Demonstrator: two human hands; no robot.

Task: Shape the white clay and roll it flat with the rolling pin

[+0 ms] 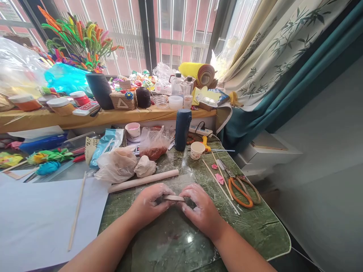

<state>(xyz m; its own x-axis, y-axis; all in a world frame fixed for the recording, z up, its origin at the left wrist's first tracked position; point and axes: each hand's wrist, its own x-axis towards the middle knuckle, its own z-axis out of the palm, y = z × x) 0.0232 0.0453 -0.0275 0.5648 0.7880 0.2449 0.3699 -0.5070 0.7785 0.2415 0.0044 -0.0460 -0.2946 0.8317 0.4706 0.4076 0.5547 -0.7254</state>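
Between my two hands is a small flat piece of pale clay (173, 198), held just above the table's clear sheet. My left hand (151, 202) pinches its left end between thumb and fingers. The right end is gripped the same way by my right hand (200, 206). White residue coats the fingers of both hands. Behind them a pale rolling pin (144, 181) lies at a slant. Beyond the pin sits a lump of whitish clay (145, 166), beside a plastic bag of pale material (117, 165).
Orange-handled scissors (240, 192) and thin wooden sticks (221, 187) lie to the right. A paper cup (197, 150), a dark blue cylinder (183, 130) and a bag of reddish-brown clay (154, 145) stand behind. White paper (48, 215) covers the left side. The green table's (263, 230) edge curves at right.
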